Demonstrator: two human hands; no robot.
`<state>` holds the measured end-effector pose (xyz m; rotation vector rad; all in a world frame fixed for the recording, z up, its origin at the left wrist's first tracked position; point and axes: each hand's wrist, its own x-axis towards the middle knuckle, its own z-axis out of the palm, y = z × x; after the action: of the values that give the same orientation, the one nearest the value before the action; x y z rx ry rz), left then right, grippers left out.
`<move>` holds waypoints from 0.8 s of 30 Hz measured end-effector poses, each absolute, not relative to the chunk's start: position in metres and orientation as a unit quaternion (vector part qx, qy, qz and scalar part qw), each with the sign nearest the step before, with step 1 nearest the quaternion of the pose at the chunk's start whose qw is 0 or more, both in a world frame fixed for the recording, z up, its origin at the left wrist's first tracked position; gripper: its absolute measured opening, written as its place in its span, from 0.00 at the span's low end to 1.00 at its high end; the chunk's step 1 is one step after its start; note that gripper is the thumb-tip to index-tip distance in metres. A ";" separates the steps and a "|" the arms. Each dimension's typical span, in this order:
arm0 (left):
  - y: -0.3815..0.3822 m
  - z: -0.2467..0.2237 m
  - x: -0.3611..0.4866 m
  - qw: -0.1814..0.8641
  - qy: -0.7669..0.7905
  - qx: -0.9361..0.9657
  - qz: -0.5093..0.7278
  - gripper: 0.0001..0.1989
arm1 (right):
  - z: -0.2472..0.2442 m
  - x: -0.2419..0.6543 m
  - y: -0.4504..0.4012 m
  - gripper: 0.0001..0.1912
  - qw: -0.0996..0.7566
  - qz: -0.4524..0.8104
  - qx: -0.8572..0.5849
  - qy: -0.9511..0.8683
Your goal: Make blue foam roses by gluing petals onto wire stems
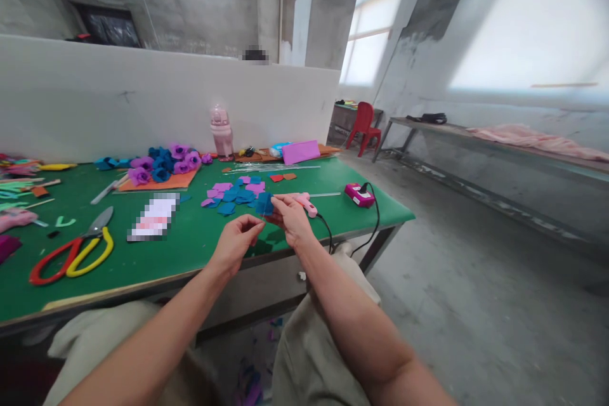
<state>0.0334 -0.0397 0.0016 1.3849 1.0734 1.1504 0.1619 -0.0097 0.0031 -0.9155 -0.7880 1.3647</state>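
Observation:
My right hand (291,219) pinches a small blue crepe-paper piece (264,204) just above the table's front edge. Close beside it, my left hand (236,240) is closed in a pinch on a thin wire (263,218) whose upper end meets the blue paper; most of the wire is hidden by fingers. Behind both hands lies a loose spread of blue and purple paper pieces (231,194). A pink glue gun (308,204) rests just beyond my right hand, its cord running over the edge.
On the green table (200,228) are red-and-yellow-handled scissors (78,254), a blurred white card (155,216), finished paper flowers (164,163), thin clear rods (276,168) and a pink bottle (221,133). A magenta power box (360,195) stands at the right. A white partition (166,98) rises behind.

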 end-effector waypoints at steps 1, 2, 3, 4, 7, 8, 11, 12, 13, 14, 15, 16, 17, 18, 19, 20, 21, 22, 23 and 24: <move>-0.039 0.002 0.033 0.499 0.443 0.572 0.478 0.12 | 0.004 0.162 -0.010 0.13 0.612 0.592 -0.399 -0.340; -0.038 0.002 0.033 0.500 0.442 0.571 0.479 0.12 | 0.004 0.162 -0.010 0.12 0.611 0.592 -0.402 -0.339; -0.038 0.002 0.033 0.502 0.440 0.570 0.479 0.12 | 0.005 0.162 -0.011 0.12 0.610 0.591 -0.405 -0.338; -0.038 0.002 0.033 0.504 0.439 0.569 0.479 0.12 | 0.006 0.162 -0.011 0.12 0.609 0.591 -0.406 -0.338; -0.039 0.004 0.034 0.510 0.437 0.569 0.474 0.12 | 0.008 0.163 -0.013 0.12 0.610 0.593 -0.404 -0.336; -0.039 0.004 0.034 0.513 0.437 0.570 0.470 0.12 | 0.009 0.163 -0.014 0.12 0.612 0.593 -0.403 -0.334; -0.040 0.004 0.035 0.520 0.436 0.571 0.462 0.11 | 0.011 0.164 -0.015 0.11 0.617 0.595 -0.397 -0.327; -0.040 0.004 0.035 0.520 0.437 0.572 0.461 0.11 | 0.011 0.164 -0.015 0.11 0.619 0.596 -0.394 -0.327; -0.040 0.004 0.035 0.519 0.438 0.572 0.461 0.11 | 0.011 0.164 -0.015 0.11 0.619 0.596 -0.391 -0.329; -0.040 0.004 0.035 0.517 0.440 0.572 0.461 0.12 | 0.011 0.164 -0.015 0.11 0.618 0.597 -0.390 -0.331; -0.039 0.004 0.035 0.515 0.440 0.573 0.461 0.12 | 0.011 0.165 -0.015 0.11 0.617 0.597 -0.389 -0.334; -0.039 0.004 0.034 0.513 0.441 0.574 0.462 0.12 | 0.011 0.165 -0.015 0.11 0.615 0.597 -0.390 -0.336; -0.039 0.004 0.034 0.512 0.441 0.575 0.462 0.12 | 0.011 0.165 -0.014 0.11 0.613 0.598 -0.391 -0.338; -0.039 0.004 0.034 0.511 0.441 0.576 0.461 0.12 | 0.011 0.165 -0.014 0.11 0.612 0.598 -0.391 -0.338; -0.038 0.004 0.034 0.511 0.441 0.577 0.460 0.12 | 0.011 0.166 -0.014 0.11 0.612 0.598 -0.391 -0.338; -0.038 0.004 0.033 0.512 0.441 0.577 0.458 0.12 | 0.011 0.166 -0.014 0.11 0.612 0.599 -0.392 -0.338; -0.038 0.004 0.033 0.513 0.441 0.577 0.457 0.12 | 0.010 0.166 -0.014 0.11 0.611 0.599 -0.392 -0.337; -0.038 0.004 0.033 0.515 0.440 0.577 0.456 0.12 | 0.010 0.166 -0.014 0.11 0.611 0.599 -0.392 -0.338; -0.038 0.004 0.033 0.519 0.438 0.575 0.456 0.12 | 0.010 0.166 -0.014 0.10 0.611 0.598 -0.392 -0.338; -0.038 0.003 0.033 0.522 0.436 0.574 0.456 0.12 | 0.010 0.166 -0.014 0.10 0.612 0.598 -0.391 -0.339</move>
<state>0.0333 -0.0382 0.0035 1.3751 1.0441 1.0917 0.1659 -0.0140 0.0098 -0.9027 -0.7810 1.3802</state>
